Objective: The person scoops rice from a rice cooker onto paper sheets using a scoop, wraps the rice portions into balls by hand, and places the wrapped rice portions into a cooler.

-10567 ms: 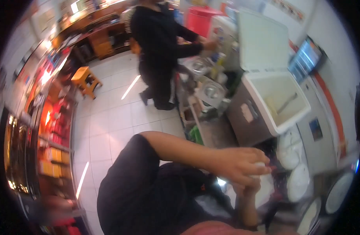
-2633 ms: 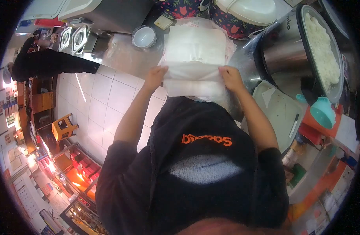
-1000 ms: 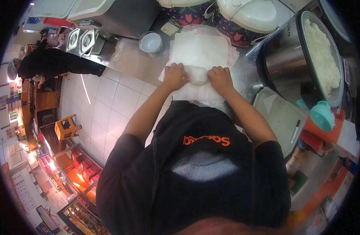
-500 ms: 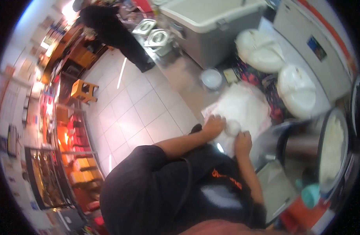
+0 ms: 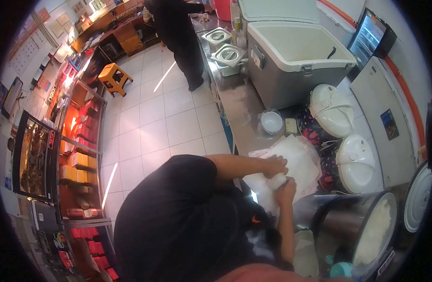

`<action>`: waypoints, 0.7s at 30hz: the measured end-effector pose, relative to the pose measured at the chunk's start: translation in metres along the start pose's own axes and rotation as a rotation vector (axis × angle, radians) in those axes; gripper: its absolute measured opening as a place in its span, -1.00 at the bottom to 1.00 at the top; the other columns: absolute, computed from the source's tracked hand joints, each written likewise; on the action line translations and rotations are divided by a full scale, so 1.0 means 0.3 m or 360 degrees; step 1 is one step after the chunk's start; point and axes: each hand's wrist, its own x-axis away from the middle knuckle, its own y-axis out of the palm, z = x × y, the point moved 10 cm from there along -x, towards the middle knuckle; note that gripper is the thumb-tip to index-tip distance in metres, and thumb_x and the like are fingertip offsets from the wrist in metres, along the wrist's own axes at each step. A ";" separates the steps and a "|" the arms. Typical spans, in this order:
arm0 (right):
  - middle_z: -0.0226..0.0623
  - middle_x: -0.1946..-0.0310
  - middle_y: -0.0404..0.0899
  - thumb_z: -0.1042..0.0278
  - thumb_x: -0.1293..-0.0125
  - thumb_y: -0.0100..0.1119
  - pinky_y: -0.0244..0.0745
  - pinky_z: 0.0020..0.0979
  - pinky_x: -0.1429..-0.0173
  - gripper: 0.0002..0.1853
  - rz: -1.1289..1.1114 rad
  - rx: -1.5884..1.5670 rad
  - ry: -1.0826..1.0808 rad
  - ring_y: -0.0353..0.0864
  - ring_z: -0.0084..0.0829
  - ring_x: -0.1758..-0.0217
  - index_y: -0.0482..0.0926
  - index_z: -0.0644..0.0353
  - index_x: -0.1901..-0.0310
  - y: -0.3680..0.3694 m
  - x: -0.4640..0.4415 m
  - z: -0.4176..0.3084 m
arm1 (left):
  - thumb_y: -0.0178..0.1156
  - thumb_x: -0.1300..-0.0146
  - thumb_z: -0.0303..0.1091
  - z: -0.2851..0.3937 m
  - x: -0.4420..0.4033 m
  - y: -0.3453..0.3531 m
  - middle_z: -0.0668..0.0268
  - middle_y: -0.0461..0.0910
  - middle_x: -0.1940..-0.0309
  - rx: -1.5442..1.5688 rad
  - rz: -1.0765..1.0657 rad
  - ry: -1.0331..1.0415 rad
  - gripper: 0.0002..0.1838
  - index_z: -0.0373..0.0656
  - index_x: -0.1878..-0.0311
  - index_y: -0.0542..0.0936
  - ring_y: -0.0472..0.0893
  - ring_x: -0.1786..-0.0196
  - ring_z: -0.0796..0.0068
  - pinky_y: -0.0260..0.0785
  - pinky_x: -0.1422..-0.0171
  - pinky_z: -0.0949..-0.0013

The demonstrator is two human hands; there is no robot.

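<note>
A white rounded lump, its kind not clear, is held between my two hands above the work surface. My left hand closes on its upper side with curled fingers. From the lower right, my right hand grips the lump's other side. Beneath and behind them, white sheets lie spread over the counter, pinkish at the edge. A white bowl and a small pale yellow block sit just beyond the sheets.
A steel drum of white, rice-like food stands at the right. Two white-lidded pots and a large open grey cooler line the counter. A person in dark clothes stands farther off, near a yellow stool.
My hands have come closer together around the white lump, the left now over its top. The camera view has shifted, showing more of the cooler and counter.
</note>
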 end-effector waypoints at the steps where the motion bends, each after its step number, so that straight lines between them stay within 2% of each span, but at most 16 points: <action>1: 0.04 0.31 0.67 0.53 -0.22 0.05 0.52 -0.01 0.17 -0.79 0.0001 0.0012 -0.0008 0.66 0.12 0.24 0.49 0.32 0.10 -0.027 -0.006 -0.030 | 0.30 -0.07 -0.31 -0.020 -0.005 0.004 0.16 0.57 0.05 0.0003 0.0014 0.0001 -0.60 -0.05 -0.03 0.53 0.52 -0.08 0.10 0.38 -0.06 0.01; 3: 0.13 0.29 0.62 0.57 -0.24 -0.04 0.48 -0.02 0.10 -0.72 -0.0277 -0.0228 0.0222 0.59 0.19 0.14 0.35 0.31 -0.01 -0.057 0.004 -0.036 | 0.30 -0.07 -0.38 -0.014 0.005 0.082 0.10 0.61 0.09 0.0936 -0.0309 0.0149 -0.58 -0.10 -0.05 0.52 0.59 -0.04 0.12 0.40 -0.12 0.11; 4: 0.04 0.21 0.58 0.64 -0.26 -0.10 0.48 -0.16 0.06 -0.70 -0.0420 -0.0268 0.0213 0.60 -0.02 0.08 0.29 0.28 -0.03 -0.089 -0.011 -0.063 | 0.30 -0.04 -0.48 0.032 0.033 -0.023 0.06 0.64 0.12 0.1037 -0.0371 0.0143 -0.51 -0.16 -0.10 0.49 0.63 -0.01 0.16 0.40 -0.17 0.17; 5: 0.04 0.21 0.58 0.64 -0.26 -0.10 0.48 -0.16 0.06 -0.70 -0.0417 -0.0268 0.0238 0.60 -0.02 0.08 0.29 0.28 -0.03 -0.136 -0.011 -0.061 | 0.30 -0.04 -0.48 0.075 0.058 -0.123 0.06 0.64 0.12 0.1048 -0.0391 0.0155 -0.51 -0.16 -0.10 0.49 0.63 -0.01 0.16 0.40 -0.17 0.17; 7: -0.11 0.10 0.52 0.68 -0.32 -0.17 0.45 -0.32 0.02 -0.74 -0.0359 -0.0891 0.0069 0.56 -0.32 0.02 0.31 0.25 -0.01 -0.218 -0.064 -0.133 | 0.32 0.00 -0.52 0.107 0.090 -0.349 0.06 0.65 0.14 0.1396 -0.0341 0.0151 -0.45 -0.18 -0.14 0.48 0.64 0.02 0.20 0.41 -0.13 0.18; 8: -0.24 0.06 0.49 0.74 -0.33 -0.23 0.43 -0.46 0.00 -0.73 -0.0363 -0.1523 -0.0033 0.50 -0.52 0.01 0.31 0.23 0.01 -0.282 -0.091 -0.231 | 0.35 -0.01 -0.48 0.131 0.115 -0.450 0.06 0.64 0.10 0.1598 -0.0431 0.0105 -0.45 -0.17 -0.14 0.48 0.62 -0.01 0.19 0.40 -0.14 0.18; 9: -0.24 0.06 0.49 0.74 -0.33 -0.23 0.43 -0.46 0.00 -0.73 -0.0346 -0.1519 -0.0022 0.50 -0.52 0.01 0.31 0.23 0.01 -0.332 -0.122 -0.289 | 0.37 -0.01 -0.44 0.152 0.138 -0.534 0.07 0.62 0.06 0.1807 -0.0523 0.0057 -0.44 -0.16 -0.15 0.47 0.61 -0.04 0.18 0.38 -0.14 0.19; 11: -0.25 -0.05 0.47 0.67 -0.33 -0.04 0.46 -0.43 -0.10 -0.70 -0.0796 -0.1997 0.0043 0.47 -0.56 -0.10 0.35 0.19 -0.06 -0.353 -0.164 -0.458 | 0.41 -0.06 -0.31 0.195 0.168 -0.835 0.10 0.57 -0.04 0.1175 0.0205 0.0682 -0.42 -0.13 -0.17 0.46 0.56 -0.11 0.14 0.34 -0.16 0.15; 13: -0.25 -0.05 0.47 0.65 -0.31 -0.01 0.46 -0.43 -0.11 -0.69 -0.0793 -0.1970 0.0047 0.47 -0.56 -0.10 0.35 0.20 -0.07 -0.399 -0.256 -0.571 | 0.38 -0.14 -0.14 0.244 0.211 -1.035 0.11 0.50 -0.17 0.0782 0.0490 0.1045 -0.39 -0.14 -0.23 0.45 0.51 -0.19 0.14 0.30 -0.15 0.12; 14: -0.25 -0.05 0.48 0.63 -0.28 0.02 0.46 -0.43 -0.12 -0.67 -0.0828 -0.1964 0.0019 0.47 -0.55 -0.10 0.35 0.21 -0.08 -0.399 -0.298 -0.626 | 0.38 -0.14 -0.14 0.225 0.202 -1.065 0.11 0.50 -0.17 0.0797 0.0476 0.1063 -0.39 -0.14 -0.23 0.45 0.51 -0.19 0.14 0.30 -0.15 0.12; 16: -0.25 -0.05 0.48 0.59 -0.24 0.08 0.45 -0.43 -0.13 -0.62 -0.0873 -0.1910 -0.0057 0.48 -0.54 -0.11 0.35 0.22 -0.10 -0.389 -0.406 -0.728 | 0.25 -0.28 -0.08 0.228 0.262 -1.140 0.12 0.55 -0.14 0.0958 0.0545 0.1584 -0.48 -0.16 -0.21 0.50 0.57 -0.10 0.20 0.29 -0.10 0.13; 17: -0.26 -0.05 0.48 0.57 -0.21 0.11 0.45 -0.42 -0.14 -0.60 -0.0893 -0.1876 -0.0099 0.48 -0.53 -0.11 0.35 0.22 -0.11 -0.380 -0.463 -0.773 | 0.25 -0.28 -0.08 0.177 0.260 -1.172 0.12 0.55 -0.14 0.0987 0.0522 0.1618 -0.48 -0.16 -0.21 0.50 0.57 -0.10 0.20 0.29 -0.10 0.13; 19: -0.26 -0.05 0.49 0.53 -0.17 0.17 0.44 -0.42 -0.16 -0.54 -0.0928 -0.1807 -0.0151 0.49 -0.52 -0.12 0.35 0.24 -0.12 -0.352 -0.574 -0.852 | 0.12 -0.39 -0.10 0.038 0.262 -1.275 0.14 0.61 -0.06 0.1152 0.0711 0.1615 -0.60 -0.15 -0.14 0.57 0.63 0.04 0.21 0.31 -0.03 0.17; 20: -0.26 -0.05 0.49 0.51 -0.14 0.20 0.44 -0.42 -0.17 -0.52 -0.0950 -0.1767 -0.0178 0.49 -0.51 -0.12 0.35 0.24 -0.13 -0.336 -0.627 -0.888 | 0.06 -0.44 -0.17 -0.042 0.262 -1.338 0.15 0.66 0.05 0.1139 0.0853 0.1625 -0.68 -0.13 -0.06 0.62 0.65 0.17 0.23 0.36 0.08 0.19; 21: -0.26 -0.05 0.49 0.49 -0.12 0.23 0.44 -0.41 -0.17 -0.49 -0.0972 -0.1732 -0.0208 0.49 -0.51 -0.12 0.35 0.25 -0.14 -0.318 -0.681 -0.919 | 0.06 -0.44 -0.17 -0.117 0.244 -1.360 0.15 0.66 0.05 0.1158 0.0853 0.1634 -0.68 -0.13 -0.06 0.62 0.65 0.17 0.23 0.36 0.08 0.19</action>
